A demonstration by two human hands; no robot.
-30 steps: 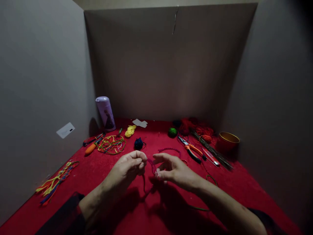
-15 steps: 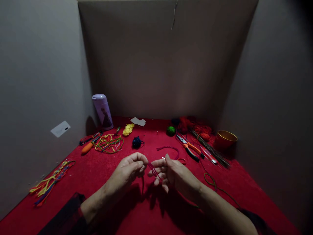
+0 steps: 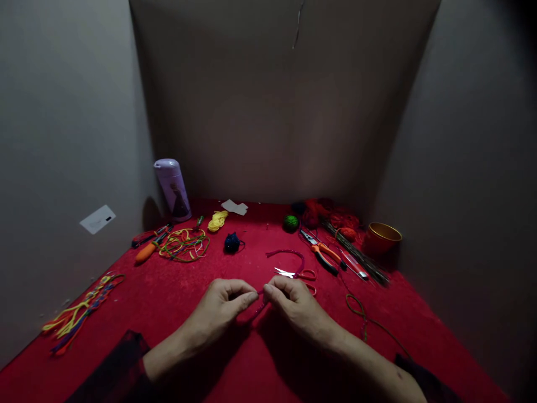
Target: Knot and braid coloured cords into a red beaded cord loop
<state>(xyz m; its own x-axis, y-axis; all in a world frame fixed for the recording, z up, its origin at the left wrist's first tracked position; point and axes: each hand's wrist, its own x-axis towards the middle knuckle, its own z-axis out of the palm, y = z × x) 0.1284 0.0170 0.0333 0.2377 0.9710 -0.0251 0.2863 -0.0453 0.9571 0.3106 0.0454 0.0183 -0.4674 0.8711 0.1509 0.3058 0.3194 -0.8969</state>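
Observation:
Low over the red cloth, my left hand (image 3: 224, 308) pinches a magenta yarn (image 3: 260, 309) between thumb and forefinger. My right hand (image 3: 296, 305) grips the same yarn a short way to the right, fingers curled in. The fingertips of both hands nearly meet, and most of the yarn is hidden behind them. Just beyond the right hand lie scissors (image 3: 286, 272) with red handles, blades parted. A curved magenta cord (image 3: 289, 251) rests on the cloth behind them and passes under the scissors.
Orange-handled pliers (image 3: 323, 253), twigs (image 3: 361, 256) and a gold-rimmed bowl (image 3: 382, 238) sit at the right. Green (image 3: 291, 223), navy (image 3: 232, 242) and yellow yarn (image 3: 217, 220) lie farther back. Leftward are a purple bottle (image 3: 173, 190), tangled cords (image 3: 184, 245) and a braided piece (image 3: 86, 308).
My right hand has gone from spread fingers to a pinch on the yarn, and both hands have drawn together. The scissors show more fully. The view has shifted slightly.

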